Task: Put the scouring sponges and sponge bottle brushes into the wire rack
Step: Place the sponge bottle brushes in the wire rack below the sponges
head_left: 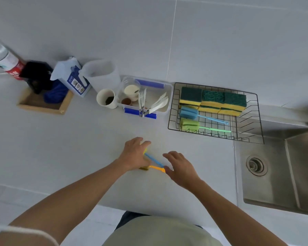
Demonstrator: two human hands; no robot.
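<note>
While both hands work near tabletop (78,148) front edge, left hand (134,154) lies palm-down over sponge heads of two bottle brushes, whether clenched on them cannot tell. Blue handle (154,159) and orange handle (156,168) stick out rightward, converging. Right hand (180,167) loose, fingertips at handle tips, grasp not clear. Wire rack (259,119) beside sink (281,167) holds scouring sponges (212,100) stacked along back, blue brush (188,112) and green brush (189,124) lying in front of them.
</note>
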